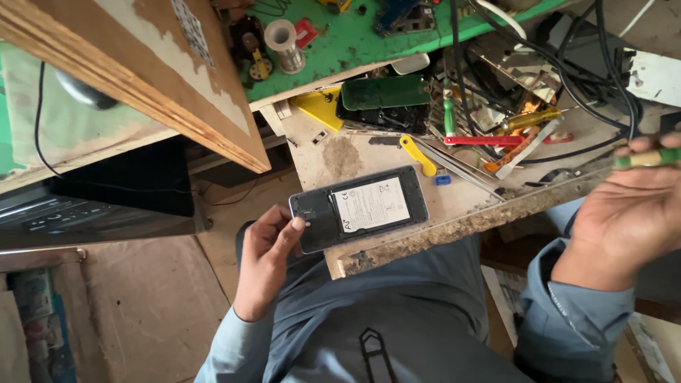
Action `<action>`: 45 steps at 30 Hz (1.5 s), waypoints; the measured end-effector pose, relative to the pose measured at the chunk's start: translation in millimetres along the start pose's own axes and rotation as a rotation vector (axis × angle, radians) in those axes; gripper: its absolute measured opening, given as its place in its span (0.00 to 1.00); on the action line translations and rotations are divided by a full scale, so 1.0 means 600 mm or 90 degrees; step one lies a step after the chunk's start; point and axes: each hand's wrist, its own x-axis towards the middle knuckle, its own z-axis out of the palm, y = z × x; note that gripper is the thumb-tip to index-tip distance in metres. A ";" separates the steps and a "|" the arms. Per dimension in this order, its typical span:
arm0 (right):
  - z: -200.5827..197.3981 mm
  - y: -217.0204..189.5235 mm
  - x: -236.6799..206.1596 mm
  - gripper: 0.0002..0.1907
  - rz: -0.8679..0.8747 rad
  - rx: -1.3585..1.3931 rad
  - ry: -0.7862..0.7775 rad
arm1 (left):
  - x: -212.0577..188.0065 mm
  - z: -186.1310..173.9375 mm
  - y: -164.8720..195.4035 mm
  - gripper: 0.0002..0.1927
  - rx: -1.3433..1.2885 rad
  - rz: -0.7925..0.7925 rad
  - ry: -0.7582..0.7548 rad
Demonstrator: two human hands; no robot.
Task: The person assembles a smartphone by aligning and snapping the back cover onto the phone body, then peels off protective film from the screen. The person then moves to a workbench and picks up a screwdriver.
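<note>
1. Our left hand [266, 259] grips the near end of an opened phone [360, 208], its back cover off; thumb on top, fingers [250, 225] clamped round the edge.
2. The phone lies flat on the worktop [333, 159], close to its worn front edge, with the white-labelled battery [372, 204] facing up, just beyond our thumb.
3. Our right hand [624, 220] is raised off to the side, fingers [642, 145] pinched together on a green-handled tool [647, 159]; it is blurred, so we cannot tell what kind.
4. Past the phone's far end sits a yellow plastic pry tool [418, 154] and a small blue piece [443, 179].
5. Further from our fingers, we see a green back cover [385, 92], a red-handled tool [484, 140], black cables [567, 78] and a solder spool [282, 42].
</note>
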 end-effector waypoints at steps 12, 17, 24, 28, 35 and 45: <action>0.109 -0.059 0.068 0.10 -0.198 -0.633 -0.424 | 0.000 0.001 0.003 0.11 0.023 -0.012 0.004; 0.154 -0.053 0.095 0.11 -0.318 -0.787 -0.504 | 0.001 0.001 0.004 0.12 0.025 -0.014 -0.015; 0.113 -0.016 0.122 0.04 -0.223 -0.893 -0.476 | 0.004 0.000 0.004 0.12 0.021 -0.011 -0.022; 0.108 -0.010 0.119 0.08 -0.201 -0.879 -0.476 | 0.004 0.002 0.010 0.12 0.023 -0.019 -0.025; 0.128 -0.007 0.131 0.06 -0.271 -0.956 -0.501 | 0.006 0.003 0.010 0.13 0.050 0.000 -0.029; 0.147 -0.038 0.147 0.08 -0.228 -0.855 -0.436 | 0.006 0.005 0.014 0.13 0.001 -0.023 -0.030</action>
